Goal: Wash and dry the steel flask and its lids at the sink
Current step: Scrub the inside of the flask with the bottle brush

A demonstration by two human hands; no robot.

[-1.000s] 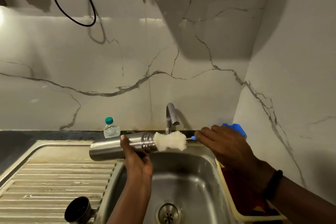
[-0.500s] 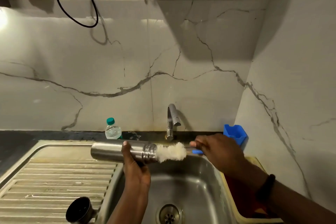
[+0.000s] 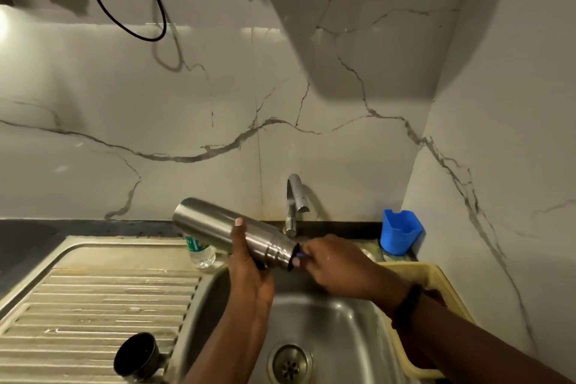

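Observation:
My left hand (image 3: 249, 262) grips the steel flask (image 3: 218, 227) around its middle, above the sink basin (image 3: 352, 330). The flask is tilted, base up to the left, mouth down to the right. My right hand (image 3: 336, 262) holds the blue handle (image 3: 300, 256) of a bottle brush right at the flask's mouth. The white brush head is hidden inside the flask. A dark steel cup lid (image 3: 135, 357) lies on its side on the ribbed drainboard (image 3: 93, 305) at the lower left.
The tap (image 3: 294, 199) stands behind the flask with no water running. A small plastic bottle (image 3: 199, 254) sits partly hidden behind the flask. A blue holder (image 3: 400, 231) stands in the corner, and a yellow basket (image 3: 436, 277) sits right of the basin.
The white brush head has gone fully into the flask as my right hand pushed leftward. My left hand tilted the flask's base upward, mouth down.

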